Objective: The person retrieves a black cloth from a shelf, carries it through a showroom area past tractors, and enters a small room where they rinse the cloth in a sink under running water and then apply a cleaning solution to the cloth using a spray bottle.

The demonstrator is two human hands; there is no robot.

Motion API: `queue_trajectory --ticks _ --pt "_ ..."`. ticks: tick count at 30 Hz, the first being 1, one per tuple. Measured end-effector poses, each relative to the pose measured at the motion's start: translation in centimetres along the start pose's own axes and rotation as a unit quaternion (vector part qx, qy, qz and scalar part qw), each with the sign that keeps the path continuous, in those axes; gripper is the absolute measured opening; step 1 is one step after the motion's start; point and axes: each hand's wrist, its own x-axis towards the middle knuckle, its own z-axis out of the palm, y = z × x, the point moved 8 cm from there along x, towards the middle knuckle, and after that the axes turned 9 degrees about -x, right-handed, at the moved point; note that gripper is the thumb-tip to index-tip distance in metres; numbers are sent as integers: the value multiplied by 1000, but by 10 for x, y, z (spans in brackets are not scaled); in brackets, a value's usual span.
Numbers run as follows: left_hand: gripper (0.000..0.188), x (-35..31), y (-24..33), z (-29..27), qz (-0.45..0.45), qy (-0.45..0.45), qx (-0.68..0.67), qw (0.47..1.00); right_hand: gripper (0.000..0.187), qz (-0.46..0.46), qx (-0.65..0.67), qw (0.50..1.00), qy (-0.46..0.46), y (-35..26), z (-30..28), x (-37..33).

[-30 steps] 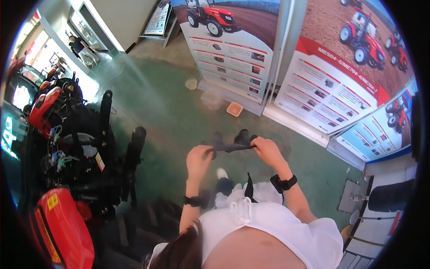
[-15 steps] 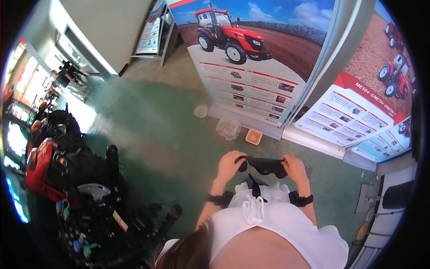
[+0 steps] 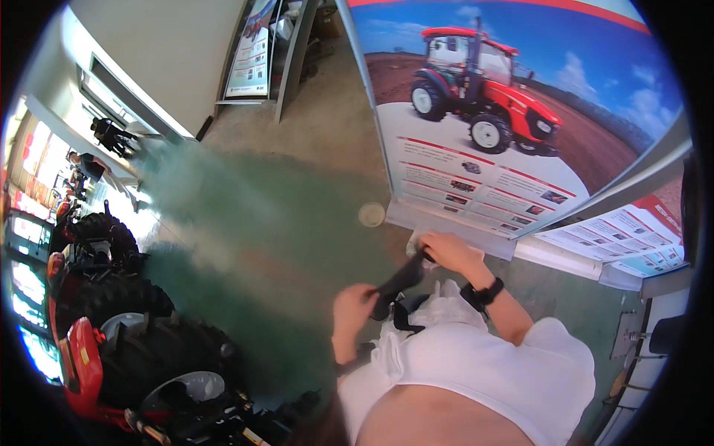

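Note:
A black cloth band (image 3: 400,287), shaped somewhat like an eye mask, is stretched at a slant between my hands in front of my white top. My left hand (image 3: 352,312) has its fingers closed on the lower, nearer end. Farther out and to the right, my right hand (image 3: 451,251) pinches the upper end. Below the band a black strap (image 3: 404,318) lies against the white fabric; whether it belongs to the band I cannot tell. A dark wristband (image 3: 487,290) is around my right wrist.
Red tractors with big black tyres (image 3: 175,338) stand along the left. Ahead to the right is a large tractor poster panel (image 3: 513,178). A round pale object (image 3: 371,215) lies on the green floor (image 3: 275,245). People (image 3: 93,167) are far off left.
The band has gone from nearly level to slanted: my left hand moved nearer and left, my right hand farther out and left. The view has turned; the orange tray no longer shows.

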Motion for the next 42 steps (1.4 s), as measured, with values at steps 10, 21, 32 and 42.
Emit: queue_trajectory --ticks 10,21,32,42 --pt "13 37 -111 -165 -50 257 101 960 8 -227 60 971 -40 -130 49 160" --pt "12 297 -146 -213 144 80 155 974 10 26 30 999 -7 -53 62 323" --pt "12 478 -111 -126 285 -231 139 920 10 302 -13 947 105 87 30 380" --pt "12 670 -106 -164 281 -103 177 937 12 196 41 969 142 154 -25 550"
